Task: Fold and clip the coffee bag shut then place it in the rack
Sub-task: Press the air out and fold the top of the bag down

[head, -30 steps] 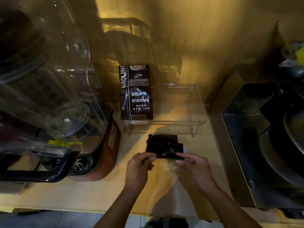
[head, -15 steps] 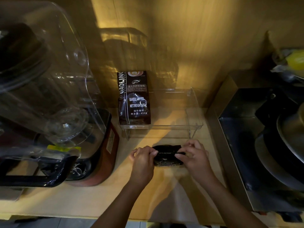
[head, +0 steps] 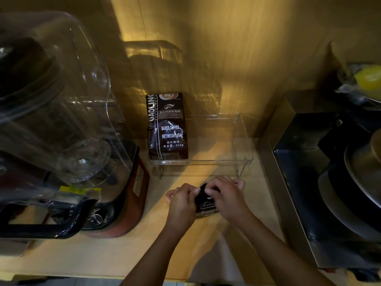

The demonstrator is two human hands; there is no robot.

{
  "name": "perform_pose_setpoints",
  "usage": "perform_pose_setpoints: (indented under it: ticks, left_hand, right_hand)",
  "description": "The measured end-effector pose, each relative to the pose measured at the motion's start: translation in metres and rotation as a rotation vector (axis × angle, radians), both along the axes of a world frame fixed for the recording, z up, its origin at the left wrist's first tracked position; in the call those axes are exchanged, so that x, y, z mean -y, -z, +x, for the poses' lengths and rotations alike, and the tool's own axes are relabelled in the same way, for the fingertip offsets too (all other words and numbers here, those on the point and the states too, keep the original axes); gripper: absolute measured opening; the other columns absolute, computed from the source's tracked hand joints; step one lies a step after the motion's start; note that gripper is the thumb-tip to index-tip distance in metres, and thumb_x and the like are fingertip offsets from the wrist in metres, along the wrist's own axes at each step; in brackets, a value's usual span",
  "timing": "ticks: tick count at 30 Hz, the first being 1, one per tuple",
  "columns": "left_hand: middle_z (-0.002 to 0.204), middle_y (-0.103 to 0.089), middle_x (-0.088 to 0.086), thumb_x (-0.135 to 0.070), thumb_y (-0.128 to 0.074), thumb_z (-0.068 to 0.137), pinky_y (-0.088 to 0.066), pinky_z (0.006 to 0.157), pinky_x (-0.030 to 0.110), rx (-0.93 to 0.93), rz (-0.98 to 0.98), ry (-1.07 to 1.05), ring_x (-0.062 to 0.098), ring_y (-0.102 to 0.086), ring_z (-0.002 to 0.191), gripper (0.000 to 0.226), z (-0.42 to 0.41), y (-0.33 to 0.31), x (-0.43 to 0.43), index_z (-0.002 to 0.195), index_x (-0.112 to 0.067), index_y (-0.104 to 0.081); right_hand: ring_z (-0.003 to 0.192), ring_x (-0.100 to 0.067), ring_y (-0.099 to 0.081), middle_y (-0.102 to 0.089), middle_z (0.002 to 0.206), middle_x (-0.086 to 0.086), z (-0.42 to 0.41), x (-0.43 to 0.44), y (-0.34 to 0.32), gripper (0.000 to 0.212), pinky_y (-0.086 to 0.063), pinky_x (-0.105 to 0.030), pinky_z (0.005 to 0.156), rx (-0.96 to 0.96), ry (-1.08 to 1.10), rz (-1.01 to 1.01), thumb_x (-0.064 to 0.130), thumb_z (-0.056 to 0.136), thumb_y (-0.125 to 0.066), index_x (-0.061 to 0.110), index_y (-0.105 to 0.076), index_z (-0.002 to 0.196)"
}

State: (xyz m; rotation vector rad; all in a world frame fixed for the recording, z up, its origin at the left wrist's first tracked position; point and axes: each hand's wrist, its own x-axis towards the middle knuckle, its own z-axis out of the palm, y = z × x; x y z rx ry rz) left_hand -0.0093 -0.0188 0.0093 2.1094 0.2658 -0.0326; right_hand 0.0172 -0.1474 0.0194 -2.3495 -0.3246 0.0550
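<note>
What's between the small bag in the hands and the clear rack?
Head view: only bare wooden counter separates the small black bag, held by both hands, from the clear rack.

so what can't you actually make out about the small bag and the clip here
- Small black bag, head view: mostly covered by the left hand and right hand, so the fold's state is unclear.
- Clip: none visible; it may be hidden under the hands.
- Bag's label: too small and dim to read.

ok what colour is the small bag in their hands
Black with pale lettering, gripped by the left hand and right hand; head view.
</note>
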Motion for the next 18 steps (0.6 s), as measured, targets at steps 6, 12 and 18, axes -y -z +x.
perform_pose_setpoints:
  ticks: [6,12,18]
  left_hand:
    - [0.081,-0.058,0.009,-0.021,-0.045,0.092,-0.019,0.06,0.022,-0.054,-0.046,-0.057,0.024,-0.037,0.102,0.02,0.0,-0.001,-0.006,0.075,-0.018,-0.056]
    - [0.088,-0.062,0.01,-0.028,-0.052,0.088,-0.037,0.065,0.024,-0.168,-0.128,-0.118,0.023,-0.038,0.104,0.019,0.006,-0.005,-0.007,0.072,-0.023,-0.06]
    - [0.067,-0.066,0.007,-0.015,-0.074,0.072,-0.048,0.074,0.034,-0.365,-0.409,-0.247,0.026,-0.061,0.078,0.015,0.019,-0.013,-0.019,0.061,-0.007,-0.066]
  right_hand:
    - [0.093,0.015,-0.028,-0.053,0.077,0.019,0.005,0.015,0.004,0.034,-0.015,-0.026,0.071,-0.181,0.124,0.214,0.018,0.079,-0.062,0.043,-0.051,0.058]
    - [0.105,-0.037,-0.05,-0.059,0.086,-0.016,0.006,0.026,0.005,0.021,-0.052,-0.058,0.079,-0.506,0.448,0.536,0.028,0.064,-0.077,0.026,-0.061,0.05]
    - [0.075,-0.031,-0.061,-0.066,0.075,-0.015,0.01,0.023,0.002,0.007,-0.051,-0.035,0.062,-0.776,0.592,0.779,0.004,0.07,-0.071,0.002,-0.065,0.07]
